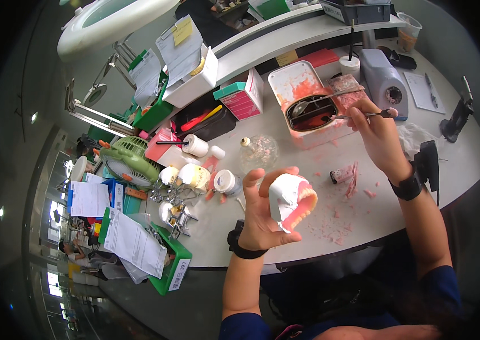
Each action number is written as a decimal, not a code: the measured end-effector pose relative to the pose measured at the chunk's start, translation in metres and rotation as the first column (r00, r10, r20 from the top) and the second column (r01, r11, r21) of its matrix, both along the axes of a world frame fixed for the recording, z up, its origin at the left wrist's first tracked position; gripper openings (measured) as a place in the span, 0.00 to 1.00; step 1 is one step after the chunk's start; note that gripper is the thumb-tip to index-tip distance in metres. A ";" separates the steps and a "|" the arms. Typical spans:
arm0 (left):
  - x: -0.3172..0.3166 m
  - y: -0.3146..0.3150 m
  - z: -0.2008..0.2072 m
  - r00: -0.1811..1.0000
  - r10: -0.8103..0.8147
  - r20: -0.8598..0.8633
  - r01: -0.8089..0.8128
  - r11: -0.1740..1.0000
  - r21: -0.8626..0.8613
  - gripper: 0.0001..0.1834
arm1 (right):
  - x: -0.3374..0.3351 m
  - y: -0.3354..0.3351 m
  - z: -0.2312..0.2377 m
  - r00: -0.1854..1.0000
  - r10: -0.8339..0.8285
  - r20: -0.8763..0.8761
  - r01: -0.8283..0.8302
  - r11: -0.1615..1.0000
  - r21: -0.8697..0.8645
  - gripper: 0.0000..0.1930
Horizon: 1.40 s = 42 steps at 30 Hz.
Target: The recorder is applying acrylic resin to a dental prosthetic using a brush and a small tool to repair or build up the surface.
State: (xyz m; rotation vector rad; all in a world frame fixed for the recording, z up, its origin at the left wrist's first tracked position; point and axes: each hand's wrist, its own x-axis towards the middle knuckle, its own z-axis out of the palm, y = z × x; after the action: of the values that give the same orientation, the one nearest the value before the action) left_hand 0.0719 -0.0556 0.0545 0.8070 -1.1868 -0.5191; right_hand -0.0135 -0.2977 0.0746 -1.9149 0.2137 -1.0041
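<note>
My left hand [258, 209] is closed around a white plaster dental model [286, 194], thumb below and fingers above. Pink wax and a row of yellowish teeth [306, 207] run along its right side. Further right and higher, my right hand [377, 135] pinches a thin wax spatula [381, 114] with a dark handle end. Its tip reaches to the edge of a wax pot [313, 136] with dark red wax inside. A spoon-like metal tool [322, 101] lies across that pot's opening. The pot's white lid [293, 79], smeared with pink, stands tilted behind it.
Pink wax scraps [339, 218] litter the tabletop near my hands. A round glass bottle [258, 153], a white jar [227, 182] and metal articulators [177, 212] stand to the left. A green tray [177, 258] juts over the left edge. A grey machine [384, 79] sits behind my right hand.
</note>
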 end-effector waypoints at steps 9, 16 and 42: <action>-0.002 -0.001 0.011 0.951 0.305 -0.061 -0.295 0.947 0.131 0.53 | 0.009 -0.013 -0.017 0.999 0.022 0.025 -0.025 0.988 0.149 0.11; 0.003 -0.005 0.008 0.943 0.327 -0.054 -0.322 0.943 0.078 0.50 | -0.018 0.004 0.017 0.924 0.212 0.317 -0.355 0.782 0.512 0.14; -0.004 -0.012 0.005 0.918 0.396 0.012 -0.391 0.900 0.190 0.51 | -0.024 0.044 0.018 0.900 0.402 0.171 -0.429 0.886 0.175 0.14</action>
State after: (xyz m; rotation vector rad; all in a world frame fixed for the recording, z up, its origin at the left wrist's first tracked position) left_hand 0.0678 -0.0676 0.0598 1.1698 -0.9221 -0.3070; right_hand -0.0372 -0.2537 0.0928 -1.6030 -0.1608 -0.7753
